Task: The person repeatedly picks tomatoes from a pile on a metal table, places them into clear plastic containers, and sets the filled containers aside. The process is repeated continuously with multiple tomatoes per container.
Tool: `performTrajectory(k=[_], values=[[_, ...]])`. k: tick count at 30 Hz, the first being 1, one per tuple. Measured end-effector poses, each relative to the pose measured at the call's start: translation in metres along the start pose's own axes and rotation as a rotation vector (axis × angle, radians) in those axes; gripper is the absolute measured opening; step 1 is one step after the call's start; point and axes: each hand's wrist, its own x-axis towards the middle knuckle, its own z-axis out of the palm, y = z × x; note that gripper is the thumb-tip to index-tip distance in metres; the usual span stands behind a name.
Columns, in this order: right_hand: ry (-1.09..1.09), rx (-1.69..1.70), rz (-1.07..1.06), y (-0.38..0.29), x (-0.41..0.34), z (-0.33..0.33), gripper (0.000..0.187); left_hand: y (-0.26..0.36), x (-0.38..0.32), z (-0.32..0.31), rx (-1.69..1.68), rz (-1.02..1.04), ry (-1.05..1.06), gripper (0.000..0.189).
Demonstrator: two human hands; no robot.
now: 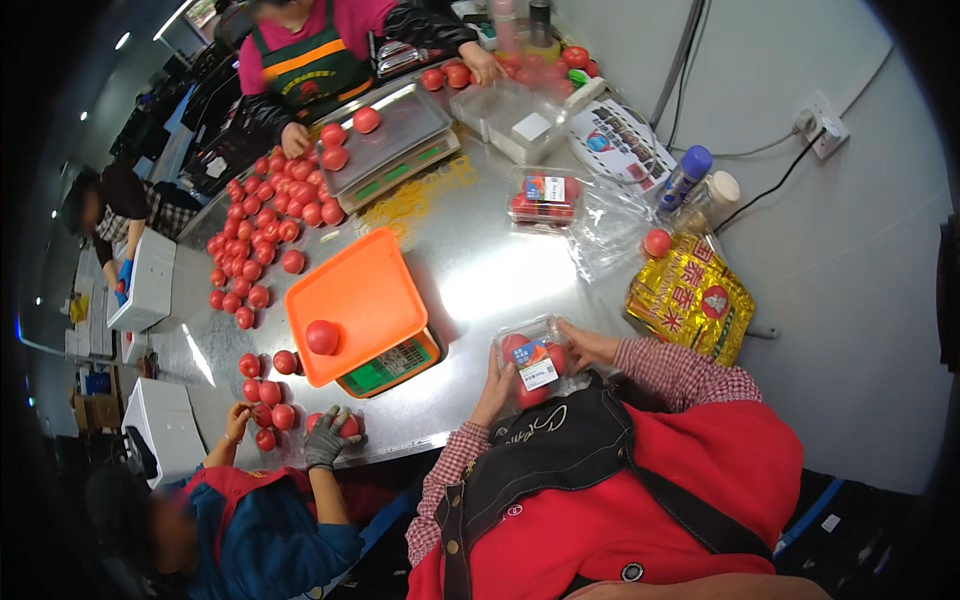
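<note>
A clear plastic clamshell box (556, 330) of red tomatoes (531, 396) sits at the table's near edge, before my chest. On its lid is a printed label (537, 367) with a white sticker. My left hand (493, 390) grips its left side, thumb towards the label. Around the opposite side, the fingers of my right hand (589, 345) rest on the upper right corner. Farther up the table stands another clamshell box of tomatoes (545, 201), also labelled. Crumpled clear plastic (611, 225) lies to its right.
An orange-topped scale (360, 296) holds one tomato. Loose tomatoes (281, 202) cover the left side. A co-worker's gloved hand (327, 439) touches tomatoes nearby. Across the table, another person stands behind a steel scale (390, 135). A gold bag (690, 296) lies by the wall.
</note>
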Motion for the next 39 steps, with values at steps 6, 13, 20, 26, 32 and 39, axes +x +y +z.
performTrajectory(k=[6,13,20,26,32,39], values=[[0.004,0.344,-0.595,0.009,-0.001,0.031,0.059,0.050,0.016,0.024,-0.449,-0.037,-0.008,0.072],[0.334,-0.253,-0.820,-0.184,-0.020,-0.094,0.086,0.074,0.033,0.011,-0.322,0.046,0.102,0.070],[0.325,-1.203,-0.388,-0.307,-0.004,-0.135,0.060,0.053,0.065,0.005,-0.585,-0.247,-0.064,0.074],[1.022,-1.167,-0.908,-0.373,0.096,-0.109,0.061,0.059,0.164,0.027,-0.927,-0.352,-0.084,0.091],[1.181,-1.303,-0.937,-0.414,0.183,-0.091,0.040,0.083,0.243,0.057,-0.887,-0.155,-0.121,0.099],[1.129,-1.349,-0.917,-0.436,0.190,-0.126,0.031,0.112,0.303,0.077,-0.878,-0.266,0.153,0.105]])
